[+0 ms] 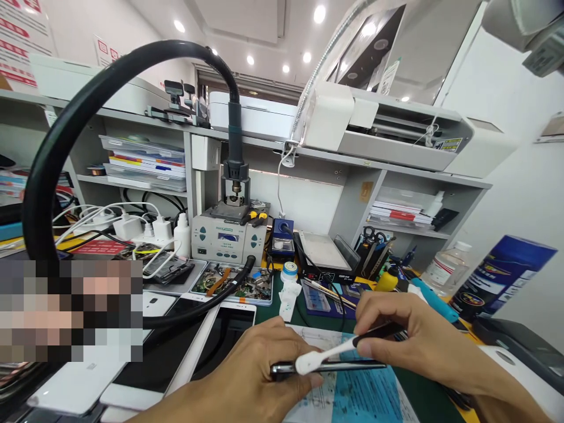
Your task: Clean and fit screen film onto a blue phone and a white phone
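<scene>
My left hand is closed around one end of a dark, slim phone, held edge-on with its shiny rim facing me. My right hand pinches a toothbrush with a white head and neck and a black handle. The brush head lies against the phone's edge close to my left fingers, its smooth back towards me; the bristles are hidden. Below the phone, a printed sheet with a blue part covers the green mat.
Several phones lie at left beneath a thick black hose. Behind stand a hot air station, a tray of circuit boards and a white-and-blue jar. At right are a clear bottle and a blue box.
</scene>
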Available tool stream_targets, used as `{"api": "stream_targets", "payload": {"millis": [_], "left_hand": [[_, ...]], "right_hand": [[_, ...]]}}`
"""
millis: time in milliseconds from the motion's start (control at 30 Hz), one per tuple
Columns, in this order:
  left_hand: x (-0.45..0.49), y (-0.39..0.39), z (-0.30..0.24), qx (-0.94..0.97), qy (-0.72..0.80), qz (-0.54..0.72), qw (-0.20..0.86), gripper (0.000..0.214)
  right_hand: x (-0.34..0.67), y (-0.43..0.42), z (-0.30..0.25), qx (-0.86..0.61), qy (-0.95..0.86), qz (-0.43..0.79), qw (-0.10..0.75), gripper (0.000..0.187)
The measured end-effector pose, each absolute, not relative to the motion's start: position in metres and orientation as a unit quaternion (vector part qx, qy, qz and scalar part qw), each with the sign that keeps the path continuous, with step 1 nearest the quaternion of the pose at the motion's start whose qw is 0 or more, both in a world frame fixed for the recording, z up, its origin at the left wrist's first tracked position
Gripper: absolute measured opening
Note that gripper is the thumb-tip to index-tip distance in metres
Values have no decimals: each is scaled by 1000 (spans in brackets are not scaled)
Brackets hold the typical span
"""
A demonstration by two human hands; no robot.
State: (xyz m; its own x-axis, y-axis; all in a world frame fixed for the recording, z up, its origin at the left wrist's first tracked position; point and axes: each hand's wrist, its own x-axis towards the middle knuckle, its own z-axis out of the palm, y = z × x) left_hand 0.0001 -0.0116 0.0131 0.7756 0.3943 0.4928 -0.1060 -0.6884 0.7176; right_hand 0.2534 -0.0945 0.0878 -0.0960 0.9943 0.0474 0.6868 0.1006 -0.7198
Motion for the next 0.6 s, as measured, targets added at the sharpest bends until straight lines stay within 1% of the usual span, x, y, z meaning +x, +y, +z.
{"api": "stream_targets", "payload": {"millis": [100,267,433,600], "left_hand": [[0,-12,13,861,81,326,381,16],[0,-11,12,858,75,337,380,18],[1,-11,10,860,88,348,363,20],[3,-10,9,873,88,343,334,15]], "right_hand": [[254,-95,88,-615,-687,273,275,9],[257,-93,84,-610,-692,281,266,14],[262,-90,77,-621,-695,255,256,18],[271,-89,73,-621,-710,241,229,20]]}}
